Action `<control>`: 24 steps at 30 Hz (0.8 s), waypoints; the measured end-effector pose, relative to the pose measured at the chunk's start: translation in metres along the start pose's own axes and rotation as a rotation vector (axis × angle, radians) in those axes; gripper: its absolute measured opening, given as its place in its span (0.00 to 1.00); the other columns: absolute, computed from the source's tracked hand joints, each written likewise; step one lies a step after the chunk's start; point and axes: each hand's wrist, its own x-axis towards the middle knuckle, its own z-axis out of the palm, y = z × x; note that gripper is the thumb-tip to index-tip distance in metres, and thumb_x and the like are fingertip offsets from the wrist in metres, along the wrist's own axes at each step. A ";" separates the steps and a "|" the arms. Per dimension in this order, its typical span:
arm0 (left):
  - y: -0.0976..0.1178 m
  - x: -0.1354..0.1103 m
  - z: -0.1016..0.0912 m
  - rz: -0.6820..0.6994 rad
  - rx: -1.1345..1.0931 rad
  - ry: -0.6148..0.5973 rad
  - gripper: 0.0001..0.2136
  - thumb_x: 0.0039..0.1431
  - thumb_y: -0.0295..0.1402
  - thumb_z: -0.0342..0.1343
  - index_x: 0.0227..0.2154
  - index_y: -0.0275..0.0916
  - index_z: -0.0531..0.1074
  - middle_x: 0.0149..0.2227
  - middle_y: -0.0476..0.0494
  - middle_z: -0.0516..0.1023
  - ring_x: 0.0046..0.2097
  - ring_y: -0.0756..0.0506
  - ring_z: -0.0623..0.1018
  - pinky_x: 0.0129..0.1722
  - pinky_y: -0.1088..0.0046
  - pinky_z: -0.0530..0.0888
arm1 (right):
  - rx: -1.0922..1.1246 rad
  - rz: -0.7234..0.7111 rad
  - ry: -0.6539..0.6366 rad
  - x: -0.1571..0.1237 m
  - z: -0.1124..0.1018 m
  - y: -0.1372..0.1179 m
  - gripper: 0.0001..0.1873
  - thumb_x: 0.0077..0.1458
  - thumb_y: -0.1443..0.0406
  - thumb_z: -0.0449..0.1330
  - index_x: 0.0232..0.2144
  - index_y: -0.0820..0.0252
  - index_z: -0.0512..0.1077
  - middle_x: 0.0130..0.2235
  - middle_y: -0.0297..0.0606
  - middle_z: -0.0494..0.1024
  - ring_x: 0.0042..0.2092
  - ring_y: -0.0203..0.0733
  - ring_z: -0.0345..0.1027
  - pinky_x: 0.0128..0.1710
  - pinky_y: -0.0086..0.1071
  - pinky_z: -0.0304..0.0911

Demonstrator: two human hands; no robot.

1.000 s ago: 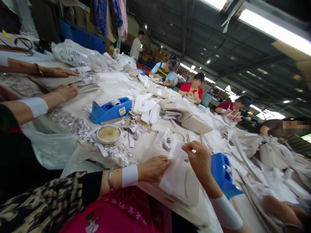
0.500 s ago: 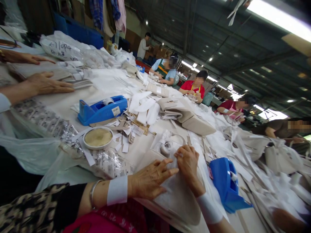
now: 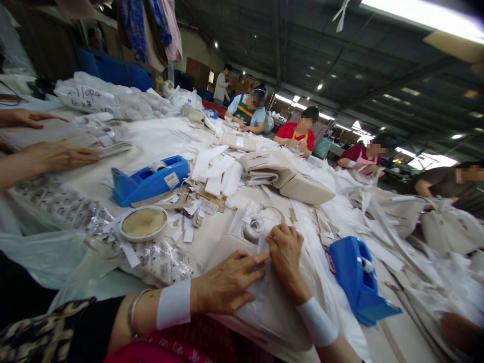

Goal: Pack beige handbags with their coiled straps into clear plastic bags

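Note:
A beige bag (image 3: 291, 322) lies in front of me at the table edge, with thin clear plastic film (image 3: 266, 285) over part of it. Plastic-wrapped coils (image 3: 254, 227) sit at its far end. My left hand (image 3: 229, 282) rests on the film with its fingers stretched towards my right hand. Curled fingers on my right hand (image 3: 286, 252) pinch the film near the bag's middle; its fingertips are partly hidden. The two hands almost meet.
Blue tape dispensers stand left (image 3: 151, 179) and right (image 3: 359, 280). Near the left one are a round dish (image 3: 143, 223) and paper scraps (image 3: 198, 206). Another beige bag (image 3: 289, 176) lies beyond. A co-worker's hands (image 3: 56, 156) are at far left; several people sit along the table.
The camera view has shifted slightly. My left fingers have come down flatter on the film beside my right hand, which keeps its pinch. The co-worker's hands at left sit closer to the frame edge.

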 end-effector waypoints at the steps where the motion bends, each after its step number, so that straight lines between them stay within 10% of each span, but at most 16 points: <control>1: 0.000 0.000 0.000 -0.001 0.002 0.004 0.24 0.58 0.37 0.60 0.56 0.37 0.64 0.67 0.35 0.58 0.64 0.39 0.65 0.63 0.62 0.60 | 0.006 0.007 0.005 0.000 0.000 0.000 0.05 0.57 0.70 0.58 0.30 0.57 0.72 0.38 0.35 0.74 0.46 0.46 0.60 0.50 0.39 0.47; 24: 0.012 0.010 -0.008 0.005 0.167 -0.144 0.24 0.62 0.39 0.55 0.59 0.37 0.62 0.66 0.34 0.57 0.69 0.34 0.51 0.67 0.50 0.50 | -0.006 0.007 0.070 -0.003 0.008 0.002 0.05 0.57 0.70 0.59 0.33 0.56 0.73 0.39 0.37 0.74 0.46 0.46 0.60 0.51 0.40 0.45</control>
